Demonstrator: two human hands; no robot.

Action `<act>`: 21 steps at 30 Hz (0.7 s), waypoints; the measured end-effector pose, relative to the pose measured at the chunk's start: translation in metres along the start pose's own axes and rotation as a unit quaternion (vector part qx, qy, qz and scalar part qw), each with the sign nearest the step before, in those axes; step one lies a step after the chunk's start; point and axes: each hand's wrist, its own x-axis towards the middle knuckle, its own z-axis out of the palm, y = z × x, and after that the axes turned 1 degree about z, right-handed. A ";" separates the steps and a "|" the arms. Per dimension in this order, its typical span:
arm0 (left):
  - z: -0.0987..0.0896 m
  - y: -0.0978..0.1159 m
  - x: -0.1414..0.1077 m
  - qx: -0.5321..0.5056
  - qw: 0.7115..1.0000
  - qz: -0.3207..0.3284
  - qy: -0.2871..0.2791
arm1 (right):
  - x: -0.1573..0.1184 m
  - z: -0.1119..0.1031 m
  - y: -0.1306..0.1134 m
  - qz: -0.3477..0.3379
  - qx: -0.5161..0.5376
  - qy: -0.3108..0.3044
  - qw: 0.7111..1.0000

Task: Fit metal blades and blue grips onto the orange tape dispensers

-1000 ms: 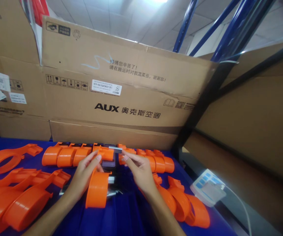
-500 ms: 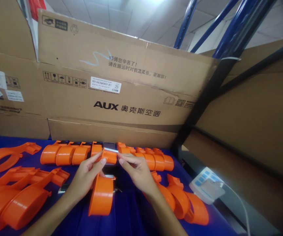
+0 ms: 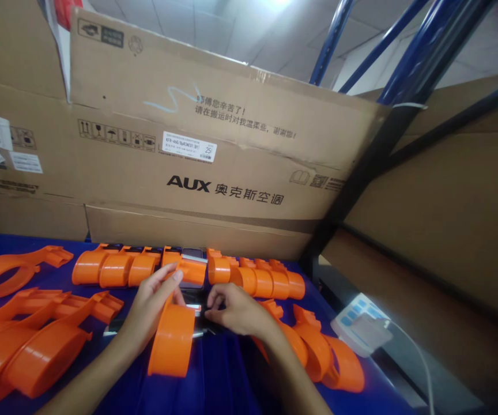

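My left hand [image 3: 156,297] is closed on an orange plastic tape dispenser [image 3: 172,340], whose wide ring hangs below the fingers. The dispenser's upper end, with a pale toothed strip [image 3: 195,259], points away from me. Just right of it, my right hand [image 3: 231,308] has its fingers curled, thumb and index finger close together, apart from the dispenser. Whatever the right fingertips may hold is too small to make out. Beneath the hands lie dark items and a small white-and-red piece [image 3: 194,308], partly hidden.
Several orange dispensers [image 3: 114,270] line the back of the blue surface [image 3: 218,374]. More lie at left [image 3: 45,357] and right [image 3: 313,346]. A white power strip [image 3: 361,323] with a cable is at right. Cardboard [image 3: 231,155] stands behind, beside a dark rack post [image 3: 353,178].
My right hand has moved off the dispenser's upper end, down toward the dark items. The dispenser in my left hand has shifted slightly left.
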 end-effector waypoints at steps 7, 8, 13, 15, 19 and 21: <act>0.002 0.003 -0.003 -0.008 1.000 -0.010 -0.007 | 0.000 -0.002 -0.002 0.028 -0.035 -0.029 0.999; 0.002 0.003 -0.003 -0.012 1.000 -0.012 -0.006 | 0.000 -0.002 -0.003 0.029 -0.040 -0.032 0.998; 0.002 0.004 -0.003 -0.014 1.000 -0.013 0.003 | -0.004 -0.005 -0.009 0.036 -0.064 -0.043 0.996; 0.002 0.005 -0.004 -0.011 1.000 -0.012 0.004 | -0.005 -0.006 -0.011 0.039 -0.072 -0.046 0.996; 0.002 0.004 -0.003 -0.016 1.000 -0.012 -0.001 | -0.006 -0.007 -0.015 0.042 -0.084 -0.050 0.994; 0.001 0.003 -0.002 -0.016 1.000 -0.008 0.000 | -0.007 -0.007 -0.017 0.041 -0.089 -0.052 0.994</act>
